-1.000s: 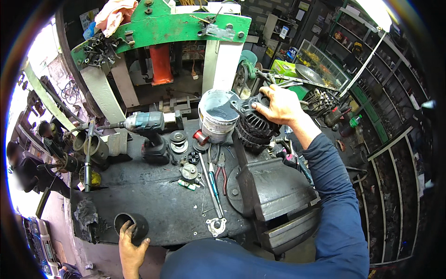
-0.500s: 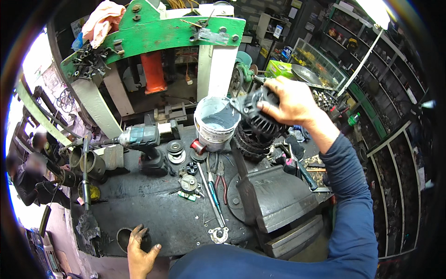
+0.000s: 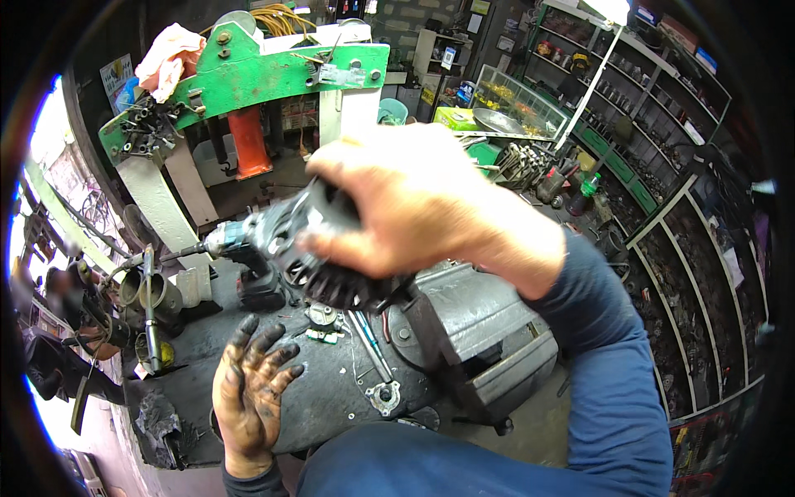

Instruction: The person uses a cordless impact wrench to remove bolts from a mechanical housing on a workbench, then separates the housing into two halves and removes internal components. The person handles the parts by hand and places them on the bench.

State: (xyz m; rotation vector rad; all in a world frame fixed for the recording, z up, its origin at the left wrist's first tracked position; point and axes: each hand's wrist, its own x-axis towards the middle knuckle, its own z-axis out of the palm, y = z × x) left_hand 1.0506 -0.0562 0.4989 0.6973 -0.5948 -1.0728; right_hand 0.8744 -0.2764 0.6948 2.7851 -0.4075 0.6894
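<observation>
The right hand [image 3: 406, 203] now lifts the black finned motor part [image 3: 327, 248] off the bench, fingers clamped around it; the grimy left hand [image 3: 248, 389] has risen, fingers spread.

My right hand [image 3: 414, 203] holds the finned motor part [image 3: 327, 248] raised off the bench. Directly beneath that grip small fittings [image 3: 323, 319] and a long wrench [image 3: 373, 356] crowd the dark benchtop [image 3: 331, 406]. Left of the grip the cordless drill [image 3: 244, 248] blocks me; behind it stands the green press frame [image 3: 248, 74]. My left hand [image 3: 248, 389] hovers over barer benchtop, below-left of the grip.
</observation>
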